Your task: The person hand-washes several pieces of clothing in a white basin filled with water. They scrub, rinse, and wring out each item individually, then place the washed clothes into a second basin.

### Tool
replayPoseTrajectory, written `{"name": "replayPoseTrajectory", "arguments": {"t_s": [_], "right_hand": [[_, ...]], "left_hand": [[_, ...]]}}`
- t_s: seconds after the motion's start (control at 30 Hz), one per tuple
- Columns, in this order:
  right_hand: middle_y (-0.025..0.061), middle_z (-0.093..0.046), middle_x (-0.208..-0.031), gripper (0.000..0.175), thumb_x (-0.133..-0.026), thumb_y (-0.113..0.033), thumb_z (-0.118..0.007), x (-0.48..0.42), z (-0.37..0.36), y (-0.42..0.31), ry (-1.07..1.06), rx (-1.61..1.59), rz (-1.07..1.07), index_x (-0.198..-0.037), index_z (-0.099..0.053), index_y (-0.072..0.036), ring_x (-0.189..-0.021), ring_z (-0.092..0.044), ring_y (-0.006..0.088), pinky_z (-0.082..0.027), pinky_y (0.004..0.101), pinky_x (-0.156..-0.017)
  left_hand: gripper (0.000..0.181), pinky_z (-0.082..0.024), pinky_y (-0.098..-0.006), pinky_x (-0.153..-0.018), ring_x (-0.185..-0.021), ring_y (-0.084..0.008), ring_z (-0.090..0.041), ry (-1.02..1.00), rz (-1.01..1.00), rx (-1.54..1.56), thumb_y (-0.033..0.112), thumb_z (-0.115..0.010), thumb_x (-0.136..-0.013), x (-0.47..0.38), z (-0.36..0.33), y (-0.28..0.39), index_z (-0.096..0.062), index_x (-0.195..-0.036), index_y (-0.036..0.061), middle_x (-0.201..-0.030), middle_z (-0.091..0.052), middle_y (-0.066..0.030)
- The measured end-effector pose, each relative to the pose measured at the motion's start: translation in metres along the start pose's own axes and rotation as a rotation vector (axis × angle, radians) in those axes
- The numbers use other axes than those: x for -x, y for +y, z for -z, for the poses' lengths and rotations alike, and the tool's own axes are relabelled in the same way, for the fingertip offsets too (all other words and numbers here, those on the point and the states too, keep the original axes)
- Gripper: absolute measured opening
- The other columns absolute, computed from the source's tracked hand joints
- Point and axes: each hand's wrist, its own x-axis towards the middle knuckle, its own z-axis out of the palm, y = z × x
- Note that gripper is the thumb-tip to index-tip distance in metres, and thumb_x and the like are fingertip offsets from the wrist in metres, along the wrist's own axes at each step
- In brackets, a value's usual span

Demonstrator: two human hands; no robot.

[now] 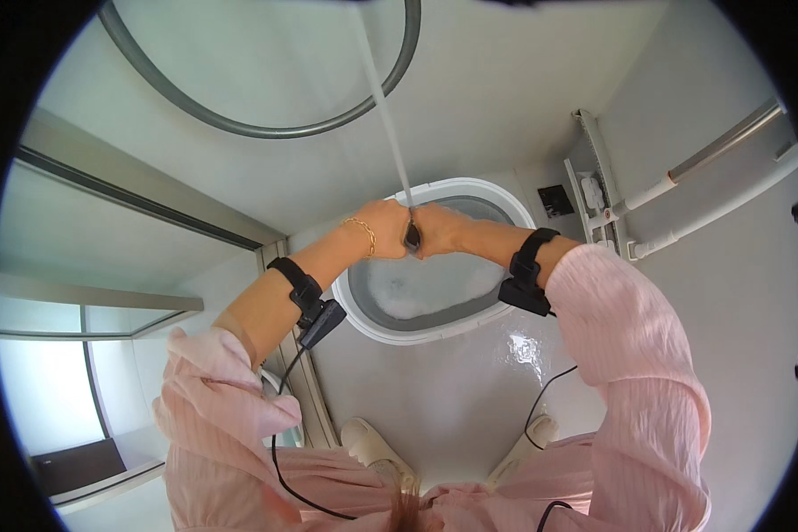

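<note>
My left hand (384,229), with a gold chain bracelet at its wrist, and my right hand (441,229) meet as fists above an oval white-rimmed basin (432,336). Both are closed on a small dark item (412,236), perhaps wet cloth, that shows between them; most of it is hidden in my fingers. A thin stream of water (389,126) falls from above onto the spot where my hands meet. Greyish water (432,286) with pale foam stands in the basin below.
A grey hose (272,132) hangs in a loop at the back wall. Flat mops with white poles (652,193) lean at the right, near a dark square (555,201) on the floor. Glass door framing (173,216) runs along the left. Wet floor (525,349) shines before my pale shoes (372,442).
</note>
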Motion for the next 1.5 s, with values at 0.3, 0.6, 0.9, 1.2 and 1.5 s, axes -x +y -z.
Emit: {"name": "replayPoseTrajectory", "arguments": {"t_s": [0.3, 0.6, 0.9, 1.2, 1.5], "right_hand": [[0.0105, -0.063, -0.081, 0.034, -0.065, -0.018, -0.073, -0.01, 0.058, -0.01, 0.097, 0.623, 0.754, -0.095, -0.056, -0.011, -0.074, -0.065, 0.0344, -0.052, 0.0443, -0.063], [0.0062, -0.062, -0.08, 0.042, -0.065, -0.004, -0.079, 0.028, 0.024, 0.007, 0.146, -0.824, -0.109, -0.102, -0.06, -0.003, -0.068, -0.062, 0.0158, -0.05, 0.0272, -0.054], [0.0046, -0.065, -0.096, 0.039, -0.086, -0.033, -0.071, 0.032, -0.029, 0.019, 0.439, -1.443, -0.285, -0.108, -0.061, -0.002, -0.085, -0.063, 0.0136, -0.051, 0.0287, -0.074], [0.0077, -0.062, -0.108, 0.03, -0.093, -0.029, -0.062, 0.017, -0.03, -0.005, 0.74, -1.579, -0.501, -0.111, -0.059, -0.005, -0.099, -0.06, 0.0203, -0.049, 0.0384, -0.086], [0.0103, -0.062, -0.105, 0.027, -0.097, -0.028, -0.056, 0.026, -0.011, 0.027, 0.96, -1.922, -0.275, -0.107, -0.055, -0.003, -0.096, -0.06, 0.024, -0.049, 0.0448, -0.087]], "left_hand": [[0.024, -0.046, -0.031, -0.053, -0.061, -0.0177, -0.057, -0.08, 0.206, 2.005, 0.017, -0.064, -0.074, 0.01, -0.084, -0.002, -0.055, -0.09, 0.0022, -0.072, -0.056, -0.0073], [0.052, -0.053, -0.0362, -0.082, -0.103, -0.018, -0.058, 0.251, 0.203, 2.38, 0.036, -0.072, -0.084, 0.026, -0.06, 0.009, -0.051, -0.124, 0.0117, -0.113, -0.058, -0.006], [0.032, -0.055, -0.0351, -0.073, -0.086, -0.0199, -0.064, 0.726, 0.576, 2.138, 0.022, -0.07, -0.079, -0.006, -0.091, -0.013, -0.06, -0.106, 0.007, -0.098, -0.064, -0.0077], [0.048, -0.054, -0.0446, -0.079, -0.094, -0.0275, -0.064, 0.366, 0.242, 2.749, 0.036, -0.069, -0.083, -0.007, -0.071, 0.038, -0.052, -0.122, 0.0132, -0.112, -0.06, -0.0125], [0.043, -0.051, -0.0372, -0.086, -0.096, -0.0256, -0.062, 0.403, 0.48, 2.238, 0.029, -0.062, -0.08, -0.006, -0.071, 0.005, -0.059, -0.114, 0.0026, -0.104, -0.065, -0.0111]]}}
